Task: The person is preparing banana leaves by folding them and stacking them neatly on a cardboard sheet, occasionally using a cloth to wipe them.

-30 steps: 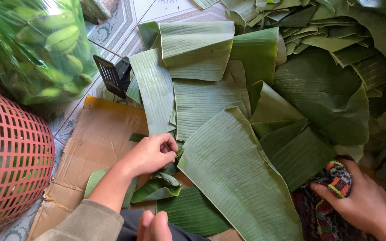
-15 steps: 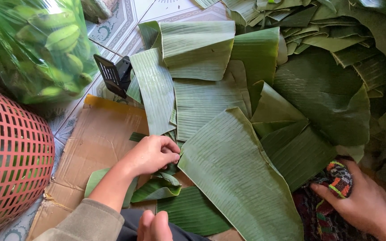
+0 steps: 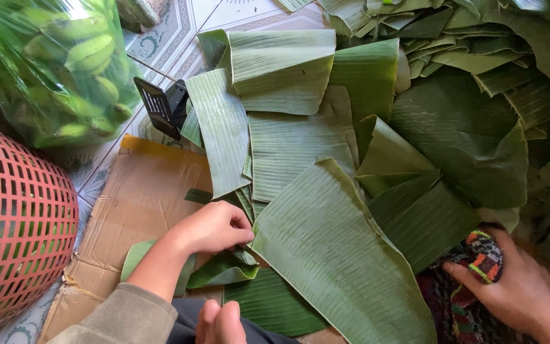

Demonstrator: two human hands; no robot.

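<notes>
On one cardboard sheet, left hand pinches one banana leaf; right hand grips one patterned cloth.

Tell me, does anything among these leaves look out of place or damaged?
One thing stands out: a small black slatted plastic object lies on the patterned floor tiles, half tucked under a pale green banana leaf strip. Several leaves have ragged, torn edges. The left hand grips a folded dark green leaf piece.

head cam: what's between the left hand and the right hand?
In the head view, one large pale-green banana leaf spans the gap between the left hand and the right hand.
</notes>
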